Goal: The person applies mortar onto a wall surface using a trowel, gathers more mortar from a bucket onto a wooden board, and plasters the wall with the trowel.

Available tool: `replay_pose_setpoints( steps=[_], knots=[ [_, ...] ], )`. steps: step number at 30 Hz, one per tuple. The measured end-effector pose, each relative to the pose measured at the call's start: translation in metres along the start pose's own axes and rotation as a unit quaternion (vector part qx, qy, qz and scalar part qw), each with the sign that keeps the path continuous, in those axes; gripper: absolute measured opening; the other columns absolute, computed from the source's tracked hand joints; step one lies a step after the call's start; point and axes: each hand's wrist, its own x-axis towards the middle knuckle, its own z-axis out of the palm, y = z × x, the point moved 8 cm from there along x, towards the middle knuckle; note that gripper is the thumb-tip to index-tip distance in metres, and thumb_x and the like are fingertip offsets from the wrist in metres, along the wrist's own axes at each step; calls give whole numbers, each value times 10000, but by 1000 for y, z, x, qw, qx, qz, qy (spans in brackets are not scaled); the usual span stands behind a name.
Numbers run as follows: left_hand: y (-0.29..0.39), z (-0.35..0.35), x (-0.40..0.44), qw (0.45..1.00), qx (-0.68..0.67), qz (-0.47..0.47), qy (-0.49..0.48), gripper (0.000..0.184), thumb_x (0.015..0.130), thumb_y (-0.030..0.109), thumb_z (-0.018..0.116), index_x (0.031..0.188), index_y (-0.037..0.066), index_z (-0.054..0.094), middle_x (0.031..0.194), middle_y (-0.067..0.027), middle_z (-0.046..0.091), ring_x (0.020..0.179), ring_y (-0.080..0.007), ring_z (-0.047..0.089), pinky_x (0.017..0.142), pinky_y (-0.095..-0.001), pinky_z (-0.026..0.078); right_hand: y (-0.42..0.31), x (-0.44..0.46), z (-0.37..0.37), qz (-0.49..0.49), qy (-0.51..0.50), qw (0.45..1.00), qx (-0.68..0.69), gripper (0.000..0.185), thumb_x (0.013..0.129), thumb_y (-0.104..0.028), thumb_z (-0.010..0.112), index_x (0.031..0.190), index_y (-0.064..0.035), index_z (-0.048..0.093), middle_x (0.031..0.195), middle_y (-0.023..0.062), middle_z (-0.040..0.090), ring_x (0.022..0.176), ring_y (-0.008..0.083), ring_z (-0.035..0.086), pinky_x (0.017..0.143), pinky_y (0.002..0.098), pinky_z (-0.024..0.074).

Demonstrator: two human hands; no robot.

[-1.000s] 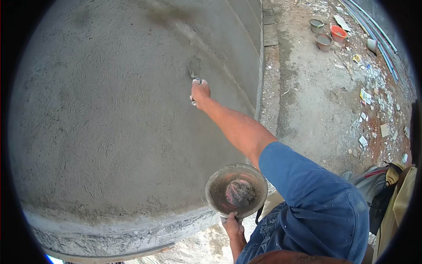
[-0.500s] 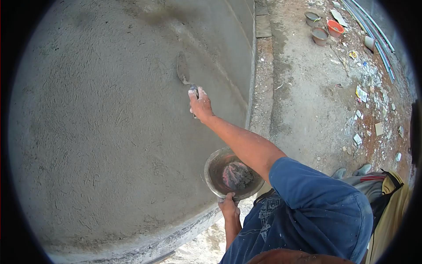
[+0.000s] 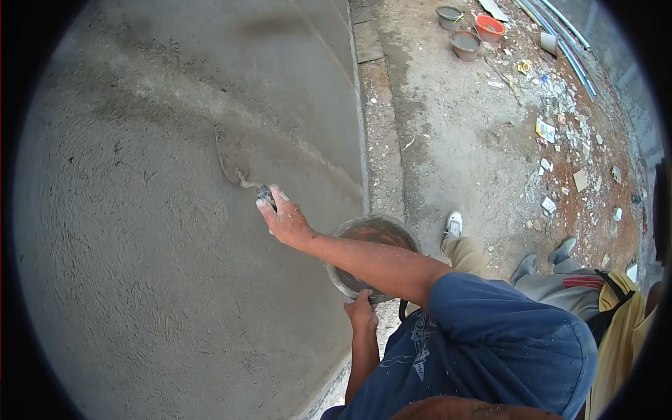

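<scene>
The trowel (image 3: 241, 180) is at the grey wall (image 3: 154, 245), between 9 and 10 o'clock from the middle of the view. Its blade blends into the coat, so I cannot tell whether the whole face touches. A pale streak (image 3: 210, 105) crosses at 12 o'clock from it, and rougher marks spread toward 8 o'clock. The blade probably works best nearly flat, its leading edge barely lifted, in long overlapping strokes under light, even pressure; a steep edge would likely score the surface.

Just beside the blade, toward 4 o'clock, the right hand (image 3: 288, 222) is closed around the handle, thumb and forefinger showing, the other fingers hidden. Farther out at 4 o'clock, the left hand (image 3: 362, 310) clasps the bowl (image 3: 357, 227) at its 6 o'clock, thumb at the rim, fingers mostly out of sight. The right forearm hides much of the inside. Holding the bowl level and near the wall should help catch drips.

Well apart, at 2 o'clock, stands a red bucket (image 3: 490, 29); past 3 o'clock, another person's boots (image 3: 562, 250).
</scene>
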Motion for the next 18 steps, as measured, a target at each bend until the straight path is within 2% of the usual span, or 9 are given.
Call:
replay_pose_setpoints(
  steps=[2, 4, 7, 9, 11, 13, 15, 16, 18],
  knots=[
    [5, 34, 20, 1000, -5, -16, 3, 422, 725, -37, 602, 1136, -8, 511, 978, -100, 626, 773, -206, 656, 585, -304, 556, 23, 39, -24, 122, 38, 990, 67, 602, 958, -360, 438, 1390, 46, 339, 851, 171, 598, 598, 226, 602, 570, 348, 517],
    [3, 55, 44, 999, 13, -47, 19, 419, 722, -42, 586, 1136, -11, 524, 1016, -101, 619, 792, -221, 654, 575, -294, 552, 32, 72, -56, 285, 59, 928, 232, 608, 956, -362, 441, 1396, 43, 333, 808, 138, 580, 578, 205, 585, 534, 338, 498],
    [4, 100, 69, 994, -47, -77, 60, 423, 713, -29, 584, 1130, -37, 518, 1048, -129, 608, 838, -242, 654, 644, -329, 585, 28, 129, -144, 204, 18, 953, 222, 628, 944, -382, 464, 1400, 30, 332, 782, 108, 553, 554, 186, 564, 491, 325, 465],
    [3, 125, 90, 983, -127, -119, 62, 437, 703, -26, 579, 1135, -46, 517, 1087, -151, 603, 881, -267, 652, 714, -354, 595, 29, 156, -223, 181, -51, 973, 132, 613, 930, -408, 482, 1361, 16, 379, 783, 102, 546, 552, 168, 566, 547, 333, 483],
    [11, 154, 100, 970, -171, -164, 59, 446, 696, -27, 569, 1139, -47, 518, 1123, -169, 598, 926, -288, 648, 780, -377, 594, 37, 174, -319, 165, -66, 982, -58, 576, 913, -430, 491, 1287, 5, 451, 839, 148, 609, 669, 251, 633, 689, 397, 505],
    [52, 205, 95, 971, -202, -124, 24, 448, 693, -28, 560, 1140, -45, 523, 1144, -164, 598, 976, -302, 637, 831, -398, 579, 105, 205, -408, 103, -51, 947, -300, 569, 884, -440, 533, 1208, 27, 523, 1033, 229, 643, 883, 389, 641, 849, 448, 473],
    [82, 234, 98, 966, -235, -106, 2, 468, 686, -26, 546, 1153, -35, 526, 1151, -149, 601, 1047, -311, 616, 887, -448, 557, 156, 209, -494, 206, -54, 897, -387, 516, 847, -447, 559, 1082, 6, 639, 1090, 245, 633, 1045, 397, 601, 905, 464, 473],
    [92, 250, 102, 959, -254, -127, -15, 481, 682, -23, 547, 1163, -30, 525, 1154, -151, 600, 1053, -315, 613, 899, -456, 551, 151, 203, -528, 329, -101, 848, -403, 509, 840, -439, 564, 1090, -2, 638, 1105, 235, 635, 1050, 386, 606, 903, 457, 479],
    [111, 291, 119, 939, -297, -166, -53, 508, 675, -18, 548, 1183, -20, 524, 1162, -153, 599, 1065, -323, 609, 923, -472, 539, 175, 201, -592, 321, -41, 842, -432, 402, 855, -371, 542, 975, 1, 637, 750, 178, 673, 634, 308, 672, 661, 423, 542]
  ],
)
